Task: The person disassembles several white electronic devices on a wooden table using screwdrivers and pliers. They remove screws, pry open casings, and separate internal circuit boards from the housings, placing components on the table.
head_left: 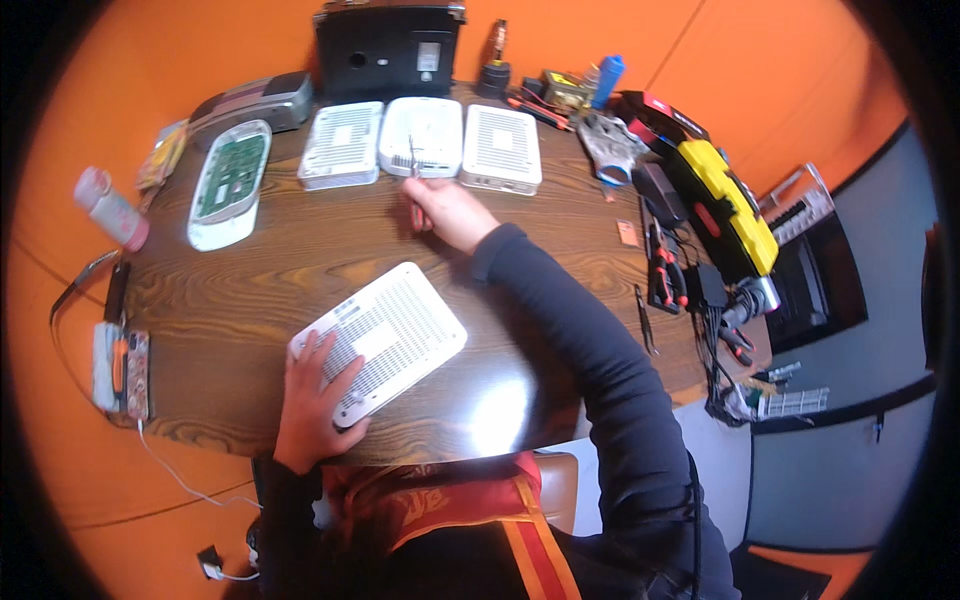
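Note:
My left hand (pixel 312 400) lies with spread fingers on the lower left part of a white slotted router casing (pixel 412 318), its thumb by the near edge. The casing rests at an angle on the wooden table, its vented face up. Farther off, my right hand (pixel 450 212) is closed around a slim tool (pixel 416 214) with a red handle and a thin metal end; its exact kind is unclear. That end points over the middle one of three white router units (pixel 421 112) in a row. Between two slotted units, this middle one shows a smoother, hollow-looking face.
At the far left, a white shell holds a green circuit board (pixel 232 175). A pink bottle (pixel 112 210) stands by the left edge. On the right are a yellow toolbox (pixel 728 205), red-and-black pliers (pixel 665 275), tweezers (pixel 646 320) and cables. A black box (pixel 388 50) stands behind the routers.

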Available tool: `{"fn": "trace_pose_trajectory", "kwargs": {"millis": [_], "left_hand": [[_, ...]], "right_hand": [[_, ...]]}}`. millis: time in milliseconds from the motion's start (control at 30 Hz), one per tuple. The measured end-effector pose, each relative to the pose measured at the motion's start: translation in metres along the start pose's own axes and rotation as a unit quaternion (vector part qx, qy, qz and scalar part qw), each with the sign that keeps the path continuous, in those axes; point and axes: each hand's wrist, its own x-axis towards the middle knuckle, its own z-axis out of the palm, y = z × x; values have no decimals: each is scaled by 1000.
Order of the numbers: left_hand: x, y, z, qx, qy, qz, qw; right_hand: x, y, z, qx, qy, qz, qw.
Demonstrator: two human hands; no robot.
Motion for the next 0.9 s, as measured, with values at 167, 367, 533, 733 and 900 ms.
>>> {"fn": "trace_pose_trajectory", "kwargs": {"millis": [167,367,533,733,900], "left_hand": [[-3,-1,4,-6,27,-40,999],[-5,-7,9,-26,62,-65,996],[-3,-11,7,-158,98,-98,978],[11,8,18,-140,69,-129,979],[30,40,35,-173,61,-111,977]], "right_hand": [[-91,30,-105,-112,258,223,934],[-192,87,-132,-188,325,363,853],[-199,80,-149,-193,400,327,834],[-184,-4,-165,212,415,131,875],[-175,-52,-131,351,319,137,870]]}}
